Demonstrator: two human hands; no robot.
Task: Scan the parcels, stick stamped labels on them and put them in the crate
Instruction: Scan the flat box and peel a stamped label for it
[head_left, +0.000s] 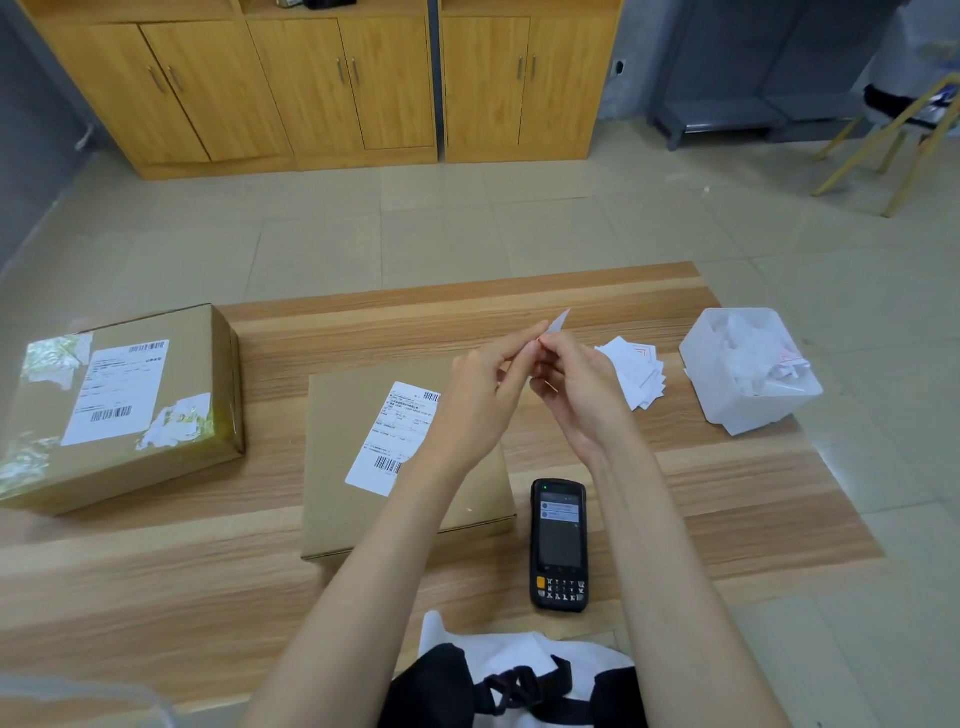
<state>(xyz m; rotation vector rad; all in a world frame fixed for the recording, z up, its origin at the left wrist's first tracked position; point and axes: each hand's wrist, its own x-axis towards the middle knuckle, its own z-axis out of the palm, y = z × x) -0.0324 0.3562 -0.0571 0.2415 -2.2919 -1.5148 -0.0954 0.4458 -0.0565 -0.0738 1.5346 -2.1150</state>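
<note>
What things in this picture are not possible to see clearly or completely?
Head view, all items.
small label, pinched by left hand and right hand: seen nearly edge-on, so its print does not show.
shipping label on the flat parcel: left forearm covers its right side; text too small.
scanner screen: text too small.
big parcel: cut off by the left edge.
crate: not in view.

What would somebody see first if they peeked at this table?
First, the two hands in the middle: the left hand and right hand pinch a small white label above a flat parcel. A black scanner lies on the table right of that parcel. A bigger taped box sits far left.
</note>
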